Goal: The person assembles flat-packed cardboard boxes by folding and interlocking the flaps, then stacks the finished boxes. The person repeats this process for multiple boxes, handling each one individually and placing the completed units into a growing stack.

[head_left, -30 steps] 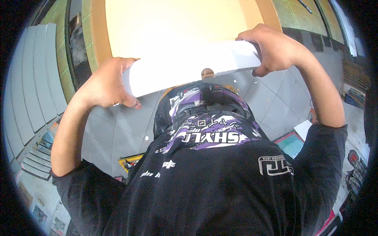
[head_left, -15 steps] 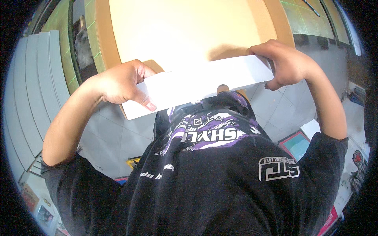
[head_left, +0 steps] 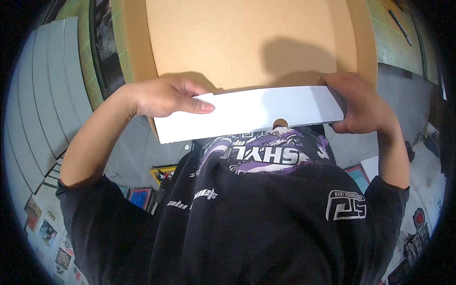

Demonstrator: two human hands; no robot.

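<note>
A long white cardboard flap (head_left: 256, 107) with a small semicircular notch at its near edge lies across my front. It runs along the near side of a large, shallow brown cardboard box (head_left: 247, 42), and I cannot tell how the two are joined. My left hand (head_left: 166, 98) grips the flap's left part, thumb flat on the white face and fingers over the far edge. At the other end, my right hand (head_left: 358, 104) is closed around the flap, fingers at the far edge and thumb at the near edge. Its fingertips are partly hidden.
The box rests on a green-tiled surface (head_left: 384, 28), where a dark pen-like stick (head_left: 400, 27) lies at far right. Grey ribbed panels (head_left: 52, 80) stand at left. A yellow tray (head_left: 161, 173) of small items and a blue-topped item (head_left: 139, 197) are low by my left side.
The flap has levelled out, its right end lower than before, and both hands have moved with it. My left thumb has shifted right along the white face. More of the view is shaded.
</note>
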